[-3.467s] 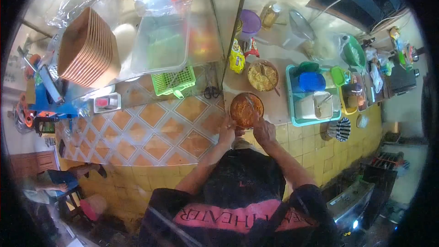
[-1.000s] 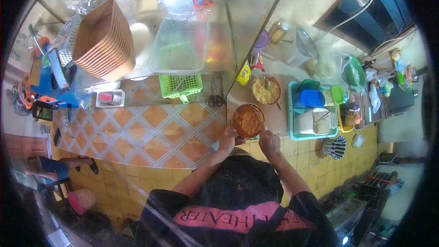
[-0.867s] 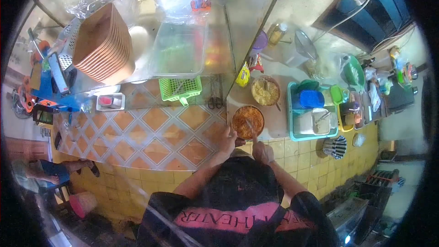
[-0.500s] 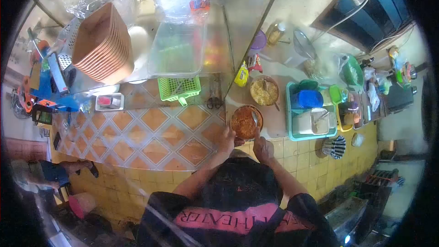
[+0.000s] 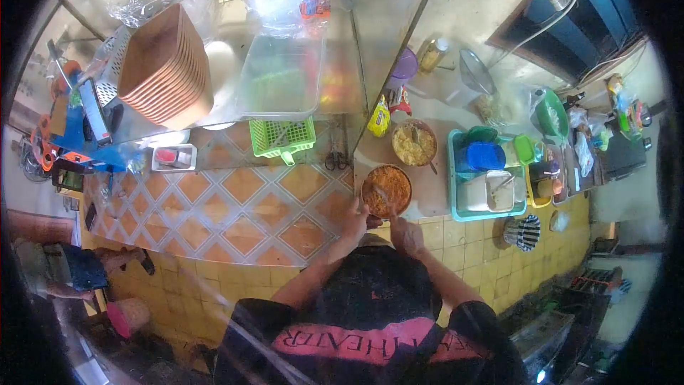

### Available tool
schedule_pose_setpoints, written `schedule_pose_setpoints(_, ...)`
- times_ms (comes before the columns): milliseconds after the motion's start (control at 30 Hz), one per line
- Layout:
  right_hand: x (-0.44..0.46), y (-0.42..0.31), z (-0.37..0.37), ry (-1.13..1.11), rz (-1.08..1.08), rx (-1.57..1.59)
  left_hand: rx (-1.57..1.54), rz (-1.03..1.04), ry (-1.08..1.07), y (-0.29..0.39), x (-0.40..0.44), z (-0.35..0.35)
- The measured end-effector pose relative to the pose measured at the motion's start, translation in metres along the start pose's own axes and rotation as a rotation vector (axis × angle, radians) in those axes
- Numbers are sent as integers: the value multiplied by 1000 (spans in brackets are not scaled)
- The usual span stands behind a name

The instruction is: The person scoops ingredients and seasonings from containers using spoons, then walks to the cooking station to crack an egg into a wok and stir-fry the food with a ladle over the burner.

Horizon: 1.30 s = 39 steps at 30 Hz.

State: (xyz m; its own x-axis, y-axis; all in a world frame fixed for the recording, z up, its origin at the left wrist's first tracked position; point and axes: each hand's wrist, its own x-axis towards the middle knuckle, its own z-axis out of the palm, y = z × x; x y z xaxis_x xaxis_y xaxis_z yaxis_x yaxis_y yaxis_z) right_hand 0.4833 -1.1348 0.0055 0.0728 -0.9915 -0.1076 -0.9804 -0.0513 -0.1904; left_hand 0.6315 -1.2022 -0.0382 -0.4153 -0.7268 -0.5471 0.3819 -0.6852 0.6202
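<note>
A round bowl (image 5: pixel 411 189) of reddish-orange, crumbly food (image 5: pixel 392 177) rests at the near edge of the counter, in front of my body. My left hand (image 5: pixel 355 224) is closed on the bowl's near left side, thumb by the rim. In my right hand (image 5: pixel 407 235), the fingers are wrapped round the handle of a spoon (image 5: pixel 380 192), whose head lies in the food left of the middle. Just behind stands a second bowl (image 5: pixel 435 144) of yellowish food with a spoon in it.
Right of the bowls is a turquoise basket (image 5: pixel 453 203) of lidded containers. A green basket (image 5: pixel 285 141) and scissors (image 5: pixel 335 160) lie on the tiled counter (image 5: pixel 242 207) to the left. Stacked brown trays (image 5: pixel 167 71) sit on the glass shelf above. Another person (image 5: pixel 78 267) is at far left.
The spoon's head has moved from the right part of the bowl to the left through the food. My right hand has shifted slightly left; my left hand stays on the bowl.
</note>
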Motion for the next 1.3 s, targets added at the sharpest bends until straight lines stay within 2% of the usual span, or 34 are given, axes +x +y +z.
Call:
schedule_pose_setpoints(100, 3, -6, -18, -119, 43, -9, 3, -18, 1, -2, 4, -1)
schedule_pose_setpoints(167, 14, 5, -32, 230, -25, 62, 34, 65, -56, 1, -4, 0)
schedule_pose_setpoints(200, 22, 8, -41, 128, 89, -14, 33, 62, -54, 1, -6, 2)
schedule_pose_setpoints(267, 29, 11, -52, 86, 166, -118, 32, 24, 13, 2, -4, 5)
schedule_pose_setpoints(400, 12, 4, -29, 63, 183, -84, 52, 75, -54, -1, 2, -1)
schedule_pose_setpoints(467, 3, -1, -25, -57, 139, -53, 12, 35, 3, -2, 1, 2)
schedule_pose_setpoints(533, 3, 4, -26, -28, 129, -48, 7, 18, 29, -5, 0, 2)
schedule_pose_setpoints(633, 11, 21, -41, 183, 147, 31, 16, 39, 43, -6, 0, 1)
schedule_pose_setpoints(733, 12, 23, -48, 122, 241, 15, 32, 57, 2, -2, 1, 3)
schedule_pose_setpoints(867, -9, 6, -23, 87, 344, 97, -1, 16, 4, 0, 0, 2)
schedule_pose_setpoints(1000, -10, 2, -32, 109, 345, 139, 9, -29, 57, 1, -2, 5)
schedule_pose_setpoints(1100, -11, 0, -47, 81, 362, 167, 21, 21, 8, 5, -3, 7)
schedule_pose_setpoints(1200, -24, 9, -6, 58, 269, 72, 65, 13, 1, 0, -2, 5)
schedule_pose_setpoints(1300, -17, 0, -41, 19, 280, 136, 35, -34, 4, 1, -1, 4)
